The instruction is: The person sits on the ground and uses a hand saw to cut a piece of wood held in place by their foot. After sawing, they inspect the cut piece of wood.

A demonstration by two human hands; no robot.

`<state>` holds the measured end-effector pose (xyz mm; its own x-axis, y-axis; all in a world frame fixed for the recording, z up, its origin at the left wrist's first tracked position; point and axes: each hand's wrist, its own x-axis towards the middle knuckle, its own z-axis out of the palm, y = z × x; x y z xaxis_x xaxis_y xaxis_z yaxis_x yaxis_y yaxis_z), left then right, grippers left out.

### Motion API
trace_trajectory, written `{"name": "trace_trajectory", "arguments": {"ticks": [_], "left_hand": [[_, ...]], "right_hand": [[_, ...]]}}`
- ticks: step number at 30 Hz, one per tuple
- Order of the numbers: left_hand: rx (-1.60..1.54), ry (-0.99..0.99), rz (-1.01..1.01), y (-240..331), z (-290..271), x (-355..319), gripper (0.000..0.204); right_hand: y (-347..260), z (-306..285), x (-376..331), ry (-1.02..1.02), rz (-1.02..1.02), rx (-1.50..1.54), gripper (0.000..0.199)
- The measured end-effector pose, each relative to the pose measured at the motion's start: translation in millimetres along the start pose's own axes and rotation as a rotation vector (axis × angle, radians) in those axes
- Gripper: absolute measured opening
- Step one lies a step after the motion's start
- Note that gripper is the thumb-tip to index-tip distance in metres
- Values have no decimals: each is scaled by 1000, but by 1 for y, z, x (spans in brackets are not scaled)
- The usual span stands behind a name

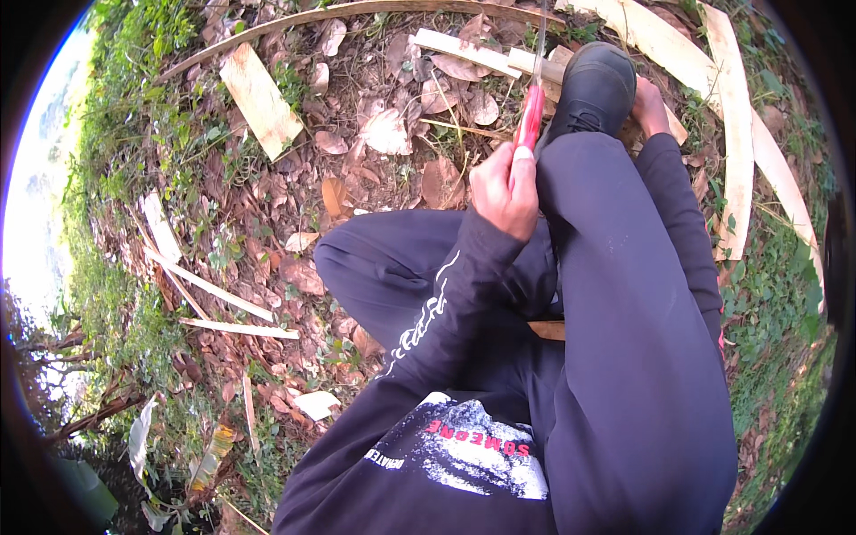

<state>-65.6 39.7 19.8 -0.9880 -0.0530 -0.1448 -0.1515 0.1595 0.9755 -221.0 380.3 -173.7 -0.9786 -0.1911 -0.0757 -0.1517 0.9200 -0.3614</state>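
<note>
My left hand (pixel 506 192) is closed round the red handle of a bladed tool (pixel 531 111), its thumb laid along the handle. The thin metal blade points away from me, seen almost edge-on, so its exact kind is unclear. Just right of it, my black laced boot (pixel 593 89) stands over a pale strip of wood (pixel 526 62). Beyond my raised knee, my right hand (pixel 650 105) reaches down at the boot's right side, close to the wood there. Its fingers are mostly hidden behind the boot, so what they hold cannot be seen.
Long pale wood strips (pixel 733 152) curve along the right. A flat wood piece (pixel 261 100) lies at far left, with thin slats (pixel 209 285) below it. A long strip (pixel 357 11) crosses the far edge. Dry leaves (pixel 388 132) and green plants cover the ground.
</note>
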Motion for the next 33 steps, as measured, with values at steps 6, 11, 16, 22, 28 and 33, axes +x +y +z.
{"name": "trace_trajectory", "arguments": {"ticks": [6,11,16,22,28,33], "left_hand": [[-190,0,-139,5,-57,-113,32],[-4,88,-20,5,-24,-25,31],[-9,-27,-96,38,-45,-101,23],[135,41,32,29,-35,-66,23],[-52,14,-117,55,-61,-124,23],[0,-10,-107,66,-65,-102,26]], "right_hand": [[-28,-15,-2,64,72,22,21],[-53,1,10,-13,-26,61,21],[-43,-34,-8,12,56,-41,21],[-51,-30,-8,82,91,61,18],[-46,-29,1,69,143,-53,19],[-57,-35,-10,69,145,0,19]]}}
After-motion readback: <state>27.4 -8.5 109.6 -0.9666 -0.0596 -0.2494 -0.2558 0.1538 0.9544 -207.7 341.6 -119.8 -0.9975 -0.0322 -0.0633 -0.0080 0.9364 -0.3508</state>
